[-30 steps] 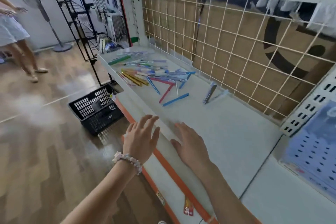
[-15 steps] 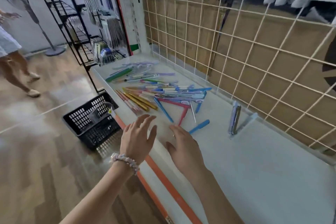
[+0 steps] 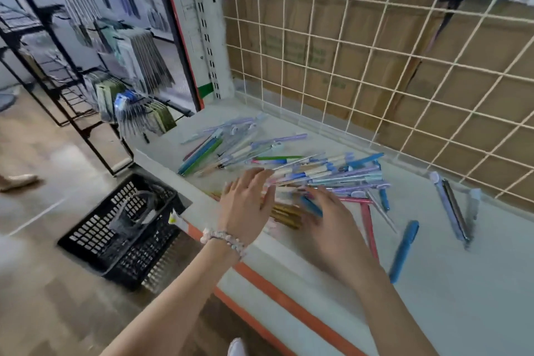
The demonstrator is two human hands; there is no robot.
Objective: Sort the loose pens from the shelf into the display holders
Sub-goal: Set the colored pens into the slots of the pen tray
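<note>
Loose pens [image 3: 312,175] are heaped on the white shelf [image 3: 462,283], in front of a wire grid panel [image 3: 375,66]. The left hand [image 3: 245,205] and right hand [image 3: 326,222] are spread flat, fingers straight, at the heap's near edge; nothing is gripped. One blue pen [image 3: 404,250] and one black basket [image 3: 121,228] on the wooden floor are seen apart.

Smooth plastic pens [image 3: 306,173] lie on a matt white painted shelf [image 3: 462,283], backed by cream coated wire mesh [image 3: 375,66] over brown cardboard [image 3: 468,101]; a black perforated plastic basket [image 3: 121,228] sits on glossy wood-look flooring [image 3: 43,298]
</note>
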